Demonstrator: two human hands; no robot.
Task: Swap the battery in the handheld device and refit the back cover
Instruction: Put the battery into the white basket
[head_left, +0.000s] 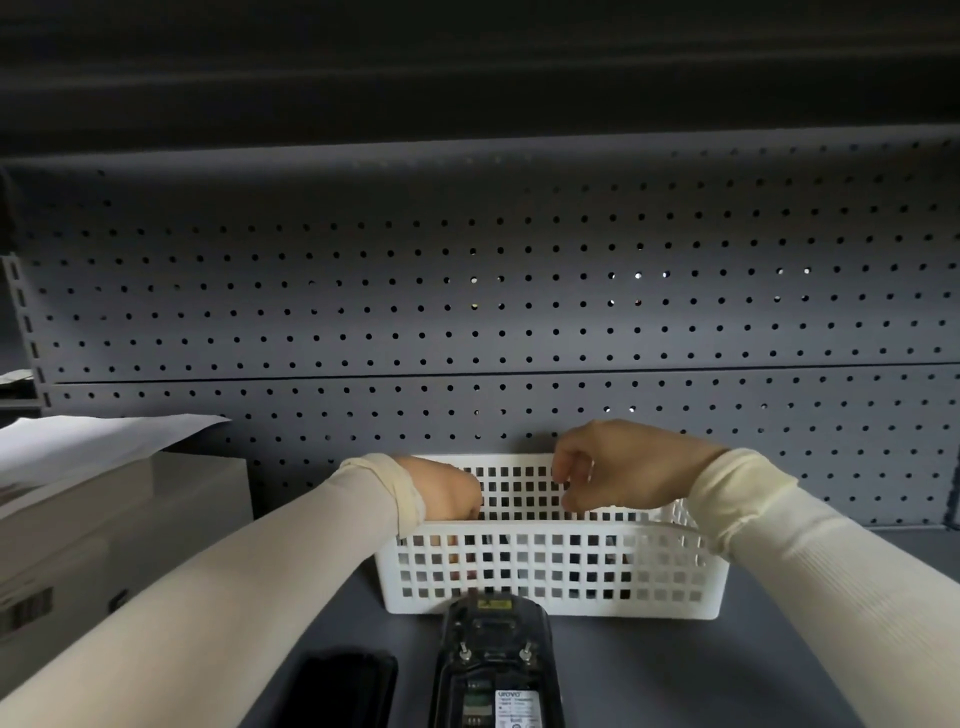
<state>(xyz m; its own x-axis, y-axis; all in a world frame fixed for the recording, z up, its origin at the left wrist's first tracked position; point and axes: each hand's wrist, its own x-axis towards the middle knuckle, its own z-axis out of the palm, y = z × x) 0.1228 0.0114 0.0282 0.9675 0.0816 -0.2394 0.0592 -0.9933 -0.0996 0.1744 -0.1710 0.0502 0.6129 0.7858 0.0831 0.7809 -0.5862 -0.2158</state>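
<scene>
The black handheld device (496, 665) lies face down on the grey shelf at the bottom centre, its back cover off and the battery bay open with a label showing. The black back cover (340, 688) lies flat to its left. Behind the device stands a white perforated basket (670, 571). My left hand (441, 491) reaches down inside the basket at its left end, fingers hidden by the basket wall. My right hand (618, 470) hovers over the basket's middle, fingers curled downward with nothing visible in them. No battery can be made out.
A grey pegboard (467, 291) forms the back wall just behind the basket. Cardboard boxes (119, 525) topped with white paper (88, 441) crowd the left side. A dark shelf overhangs above.
</scene>
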